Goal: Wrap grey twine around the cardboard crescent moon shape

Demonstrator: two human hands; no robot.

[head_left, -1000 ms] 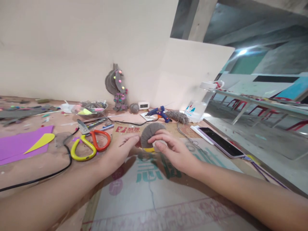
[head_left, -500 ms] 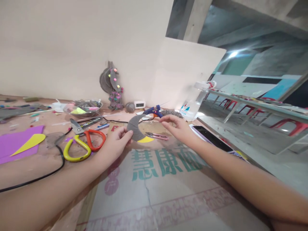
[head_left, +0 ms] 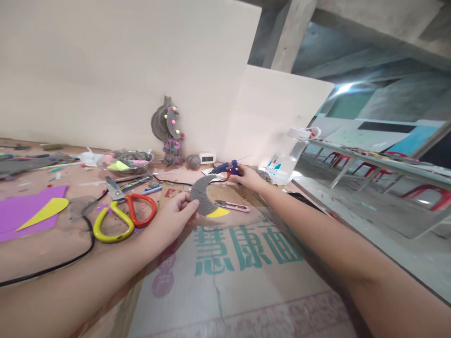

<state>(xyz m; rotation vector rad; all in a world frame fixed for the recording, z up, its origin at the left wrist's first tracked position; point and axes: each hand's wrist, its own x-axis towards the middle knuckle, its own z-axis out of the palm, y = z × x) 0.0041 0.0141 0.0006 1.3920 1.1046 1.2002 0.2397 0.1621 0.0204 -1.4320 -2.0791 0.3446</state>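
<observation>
Between thumb and fingers, my left hand (head_left: 181,209) holds a grey crescent wrapped in yarn (head_left: 202,195). A yellow piece (head_left: 218,212) lies just beneath its lower tip. My right hand (head_left: 248,179) is at the blue glue gun (head_left: 227,167), its fingers closed around the handle end. Small pink thread snips (head_left: 234,206) lie on the board right of the crescent. Scissors with one yellow and one red handle (head_left: 141,211) rest left of my left hand.
A printed cardboard sheet (head_left: 246,281) covers the table's front. Behind stand a bowl of scraps (head_left: 130,162), a grey yarn ball (head_left: 193,162), a small white clock (head_left: 207,158) and a clear bottle (head_left: 282,162). Purple sheets (head_left: 21,206) lie left; a black phone (head_left: 305,201) lies right.
My right hand has moved forward and left onto the glue gun, closing its fingers at the handle. My left hand still holds the crescent. The view has shifted slightly.
</observation>
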